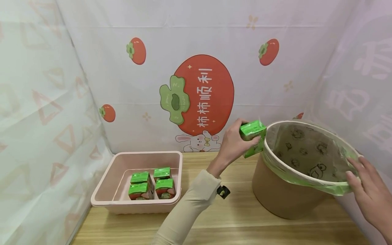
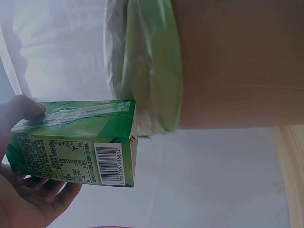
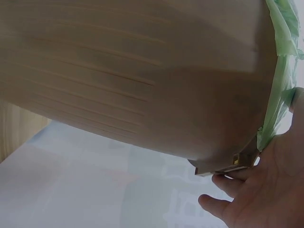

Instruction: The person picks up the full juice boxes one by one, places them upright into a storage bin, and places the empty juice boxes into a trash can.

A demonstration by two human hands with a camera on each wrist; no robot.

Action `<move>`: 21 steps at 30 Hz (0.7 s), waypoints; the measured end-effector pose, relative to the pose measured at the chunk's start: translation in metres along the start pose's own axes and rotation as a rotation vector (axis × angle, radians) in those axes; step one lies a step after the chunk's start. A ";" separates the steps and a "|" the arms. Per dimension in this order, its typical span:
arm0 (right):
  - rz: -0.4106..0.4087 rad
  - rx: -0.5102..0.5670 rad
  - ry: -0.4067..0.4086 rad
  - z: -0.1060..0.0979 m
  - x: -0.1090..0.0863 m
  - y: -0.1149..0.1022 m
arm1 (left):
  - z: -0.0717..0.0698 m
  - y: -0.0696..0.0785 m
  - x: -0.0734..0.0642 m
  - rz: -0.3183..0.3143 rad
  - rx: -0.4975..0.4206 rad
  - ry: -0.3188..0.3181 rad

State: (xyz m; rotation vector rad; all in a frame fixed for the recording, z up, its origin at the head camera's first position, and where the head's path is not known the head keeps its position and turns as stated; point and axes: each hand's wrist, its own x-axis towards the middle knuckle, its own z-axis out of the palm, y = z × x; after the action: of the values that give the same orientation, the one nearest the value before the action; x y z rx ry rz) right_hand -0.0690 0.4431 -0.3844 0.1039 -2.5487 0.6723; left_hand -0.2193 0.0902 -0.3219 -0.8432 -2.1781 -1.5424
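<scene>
My left hand (image 1: 234,141) grips a small green drink carton (image 1: 252,128) at the near-left side of the trash bin's rim. In the left wrist view, printed text and a barcode show on the carton (image 2: 71,159), with the thumb on one face and fingers beneath. The brown bin (image 1: 284,190) is lined with a thin green plastic bag (image 1: 301,180) folded over its rim. At the bin's right side, my right hand (image 1: 369,190) holds the rim. The right wrist view shows its fingers (image 3: 230,185) by a handle piece (image 3: 237,161), the thumb over the bag.
On the left, a pink tray (image 1: 142,206) holds several green-topped cartons (image 1: 140,190). A small black item (image 1: 223,192) shows beside the left cuff. Both stand on a wooden table (image 1: 226,221), with a printed cloth (image 1: 196,34) behind and cloth walls on both sides.
</scene>
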 end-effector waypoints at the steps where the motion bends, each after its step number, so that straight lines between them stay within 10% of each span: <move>1: 0.001 0.001 0.001 0.000 0.001 -0.001 | 0.001 0.003 0.003 0.003 0.001 -0.005; 21: -0.035 0.047 0.018 0.000 -0.002 0.001 | 0.029 0.042 0.034 0.056 -0.050 -0.068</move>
State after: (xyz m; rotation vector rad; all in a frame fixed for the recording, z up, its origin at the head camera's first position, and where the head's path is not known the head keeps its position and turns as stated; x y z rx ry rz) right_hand -0.0673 0.4442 -0.3858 0.1577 -2.5085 0.7160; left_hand -0.2168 0.1364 -0.2815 -0.9767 -2.1519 -1.5684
